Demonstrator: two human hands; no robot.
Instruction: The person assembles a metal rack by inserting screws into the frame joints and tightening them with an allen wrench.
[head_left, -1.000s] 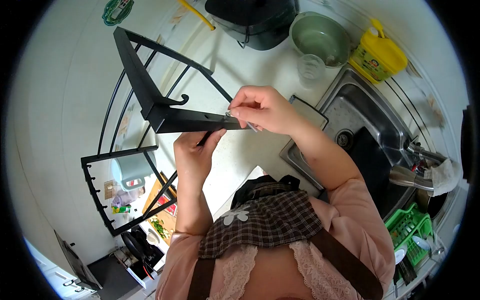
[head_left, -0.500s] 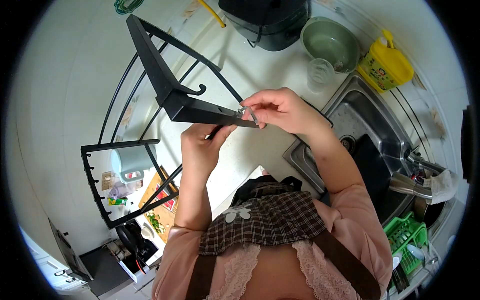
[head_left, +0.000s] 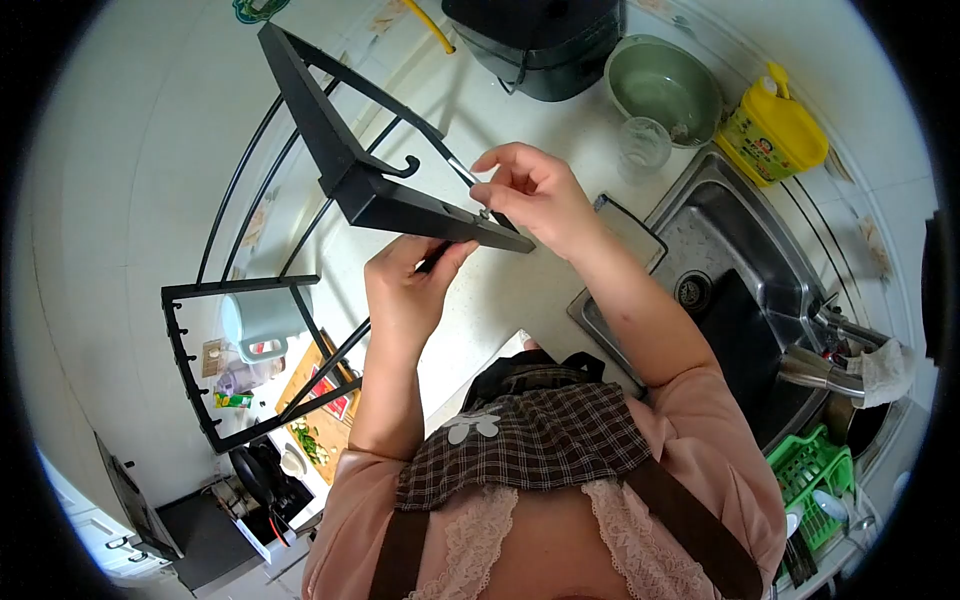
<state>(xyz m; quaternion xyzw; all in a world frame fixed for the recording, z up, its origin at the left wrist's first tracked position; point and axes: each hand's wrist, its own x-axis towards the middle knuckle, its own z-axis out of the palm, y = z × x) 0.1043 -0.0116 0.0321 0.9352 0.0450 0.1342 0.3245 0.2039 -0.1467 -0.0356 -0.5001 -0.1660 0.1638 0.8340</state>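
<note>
A black metal rack frame (head_left: pixel 345 165), with a curved hook and several thin rods, stands tilted over the counter. My left hand (head_left: pixel 408 285) is wrapped round the underside of its flat bar, thumb pressed along the edge. At the bar's near end, my right hand (head_left: pixel 535 195) pinches a thin silver hex key (head_left: pixel 461 172) whose arm points up and left. Just below those fingers a small silver screw (head_left: pixel 484 213) sits on the bar. My fingertips hide where key and screw meet.
To the right lies a steel sink (head_left: pixel 740 225). Behind stand a green basin (head_left: pixel 660 65), a clear cup (head_left: pixel 643 148), a yellow bottle (head_left: pixel 775 130) and a black appliance (head_left: pixel 540 45). A light blue jug (head_left: pixel 265 318) and a cutting board (head_left: pixel 310 385) are on the left.
The hex key has swung round from pointing down and right to pointing up and left. My right hand has shifted slightly up and left; my left hand keeps its grip on the rack frame.
</note>
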